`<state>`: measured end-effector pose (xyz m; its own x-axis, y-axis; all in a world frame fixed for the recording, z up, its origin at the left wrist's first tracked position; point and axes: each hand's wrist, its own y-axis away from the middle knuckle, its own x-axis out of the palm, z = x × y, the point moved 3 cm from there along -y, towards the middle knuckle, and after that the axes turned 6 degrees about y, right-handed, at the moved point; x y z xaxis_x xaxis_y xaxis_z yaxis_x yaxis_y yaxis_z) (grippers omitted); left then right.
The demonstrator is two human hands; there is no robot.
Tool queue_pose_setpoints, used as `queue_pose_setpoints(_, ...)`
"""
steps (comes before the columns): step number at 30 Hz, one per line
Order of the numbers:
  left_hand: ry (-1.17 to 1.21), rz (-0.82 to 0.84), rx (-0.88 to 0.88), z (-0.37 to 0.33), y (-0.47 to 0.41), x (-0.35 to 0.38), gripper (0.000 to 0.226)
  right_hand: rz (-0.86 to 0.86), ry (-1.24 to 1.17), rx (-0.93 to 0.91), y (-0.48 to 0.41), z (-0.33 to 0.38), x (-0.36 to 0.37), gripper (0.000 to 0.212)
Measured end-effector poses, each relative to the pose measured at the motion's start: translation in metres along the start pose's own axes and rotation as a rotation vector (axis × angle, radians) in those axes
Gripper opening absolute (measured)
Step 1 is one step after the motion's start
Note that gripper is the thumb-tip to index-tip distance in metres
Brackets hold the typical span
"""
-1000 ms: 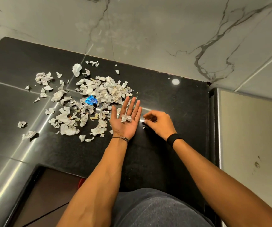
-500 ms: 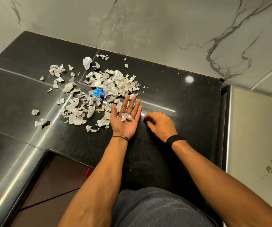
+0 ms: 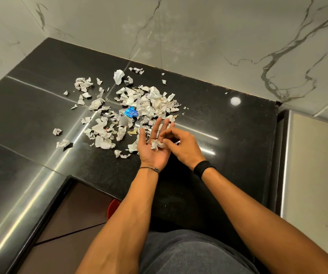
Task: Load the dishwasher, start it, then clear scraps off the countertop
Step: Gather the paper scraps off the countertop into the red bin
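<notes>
A heap of torn white paper scraps (image 3: 149, 103) lies on the black countertop (image 3: 228, 135), with a crumpled blue foil scrap (image 3: 131, 112) in its middle. My left hand (image 3: 151, 155) lies palm up at the heap's near right edge, fingers straight, carrying a few paper scraps (image 3: 156, 144) in the palm. My right hand (image 3: 184, 149) hovers over that palm with curled fingers, and a small white scrap shows pinched at its fingertips.
Loose scraps (image 3: 57, 131) are scattered left of the heap. A marble wall (image 3: 198, 36) backs the counter. A steel surface (image 3: 313, 165) adjoins it on the right. The counter's front edge steps back at lower left, where the floor and a red object (image 3: 114, 207) show below.
My right hand has lifted off the countertop and moved left over my left palm. The left hand has stayed palm up with its scraps.
</notes>
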<state>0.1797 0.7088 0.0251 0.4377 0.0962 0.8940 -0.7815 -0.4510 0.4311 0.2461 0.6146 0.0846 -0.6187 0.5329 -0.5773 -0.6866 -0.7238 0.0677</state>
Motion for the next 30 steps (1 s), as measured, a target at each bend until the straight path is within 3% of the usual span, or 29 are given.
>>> queue_pose_setpoints(3, -0.153, -0.192, 0.063, -0.014, 0.0, 0.003, 0.068, -0.046, -0.065, -0.008, -0.006, 0.009, 0.008, 0.015)
queue_pose_setpoints(8, -0.047, -0.043, 0.017, -0.062, 0.004, 0.009, 0.069, -0.142, -0.073, 0.037, -0.024, 0.015, 0.026, 0.011)
queue_pose_setpoints(13, 0.011, -0.046, -0.004, -0.111, 0.002, 0.002, 0.068, 0.029, 0.109, 0.048, -0.04, 0.023, 0.06, 0.019)
queue_pose_setpoints(19, -0.024, -0.069, 0.004, -0.145, -0.004, -0.004, 0.066, 0.185, 0.5, -0.084, -0.044, 0.037, 0.104, 0.042)
queue_pose_setpoints(23, -0.001, -0.03, -0.027, -0.154, -0.007, -0.009, 0.068, 0.149, 0.615, -0.197, -0.042, 0.041, 0.114, 0.024)
queue_pose_setpoints(26, -0.028, -0.041, -0.043, -0.157, -0.012, -0.012, 0.069, 0.153, 0.676, -0.236, -0.042, 0.042, 0.119, 0.021)
queue_pose_setpoints(30, -0.093, -0.027, -0.061, -0.159, -0.015, -0.011, 0.068, -0.009, 0.478, -0.078, -0.042, 0.041, 0.115, 0.019)
